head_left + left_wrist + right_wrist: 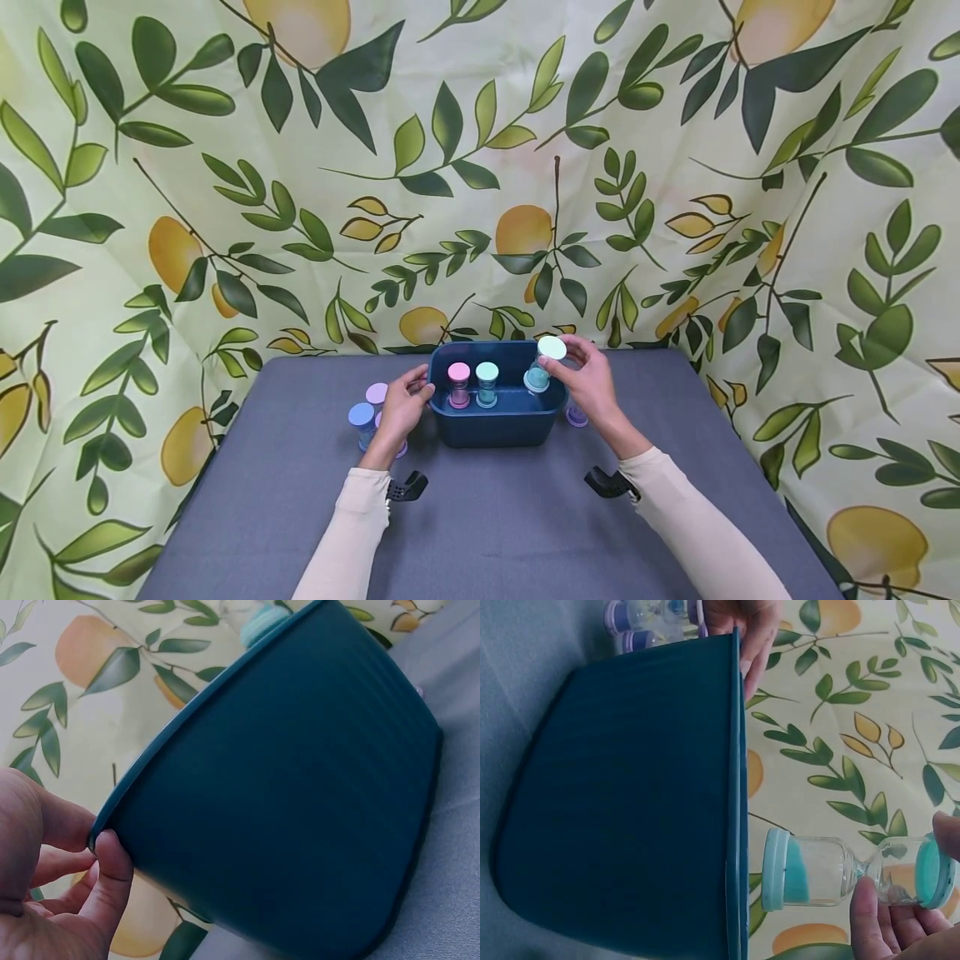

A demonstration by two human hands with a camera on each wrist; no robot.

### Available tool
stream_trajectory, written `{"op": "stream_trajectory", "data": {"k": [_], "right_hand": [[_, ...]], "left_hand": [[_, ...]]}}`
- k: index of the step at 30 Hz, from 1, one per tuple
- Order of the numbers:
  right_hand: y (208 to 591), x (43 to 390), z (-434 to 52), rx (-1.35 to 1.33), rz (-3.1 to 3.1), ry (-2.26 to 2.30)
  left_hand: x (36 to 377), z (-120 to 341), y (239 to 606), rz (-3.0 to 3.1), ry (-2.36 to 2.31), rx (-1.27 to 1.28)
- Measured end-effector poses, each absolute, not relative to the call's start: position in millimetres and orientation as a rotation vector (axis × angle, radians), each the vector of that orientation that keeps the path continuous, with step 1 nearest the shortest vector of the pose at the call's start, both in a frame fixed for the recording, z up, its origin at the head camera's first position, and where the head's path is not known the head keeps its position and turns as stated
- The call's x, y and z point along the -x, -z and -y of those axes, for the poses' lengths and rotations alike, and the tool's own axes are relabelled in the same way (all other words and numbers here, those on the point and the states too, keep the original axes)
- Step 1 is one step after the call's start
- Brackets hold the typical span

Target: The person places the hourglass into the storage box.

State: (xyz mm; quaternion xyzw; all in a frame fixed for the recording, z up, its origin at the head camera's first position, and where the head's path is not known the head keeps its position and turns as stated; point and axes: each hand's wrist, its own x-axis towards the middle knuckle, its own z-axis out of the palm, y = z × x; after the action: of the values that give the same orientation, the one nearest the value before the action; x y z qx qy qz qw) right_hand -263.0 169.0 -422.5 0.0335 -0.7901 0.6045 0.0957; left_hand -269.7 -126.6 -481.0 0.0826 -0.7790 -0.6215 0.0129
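A dark blue tub [495, 421] stands on the grey table. My left hand [418, 392] grips its left rim, thumb outside and fingers over the edge [96, 841]. Over the tub's right side, my right hand [573, 357] pinches a sand timer with mint-green caps [545, 363], tilted. In the right wrist view this timer [817, 871] lies just beside the rim of the tub [630, 802], held at its far cap by my right hand [907, 874]. A pink-capped timer [458, 384] and a teal-capped timer [487, 383] stand upright inside.
A blue-capped timer [362, 417] and a purple-capped timer [377, 392] stand on the table left of the tub. Another purple timer [577, 415] sits partly hidden behind my right wrist. Lemon-print cloth [480, 167] walls the table at back and sides.
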Motion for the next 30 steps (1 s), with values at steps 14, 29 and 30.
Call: {"op": "stream_trajectory", "data": {"k": [14,29,30], "right_hand": [[431.2,285.5,-151.1,-0.026,2.438,-1.752],[436.9,305.4,-135.1,0.065,2.565,-1.661],[437.4,306.5,-134.3,0.069,2.574,-1.655]], "left_hand": [[269.9,126.5,481.0,2.419,1.939,-0.260],[268.9,126.3,480.5,2.429,1.940,-0.276],[268.7,126.2,480.6,2.428,1.939,-0.275]]}}
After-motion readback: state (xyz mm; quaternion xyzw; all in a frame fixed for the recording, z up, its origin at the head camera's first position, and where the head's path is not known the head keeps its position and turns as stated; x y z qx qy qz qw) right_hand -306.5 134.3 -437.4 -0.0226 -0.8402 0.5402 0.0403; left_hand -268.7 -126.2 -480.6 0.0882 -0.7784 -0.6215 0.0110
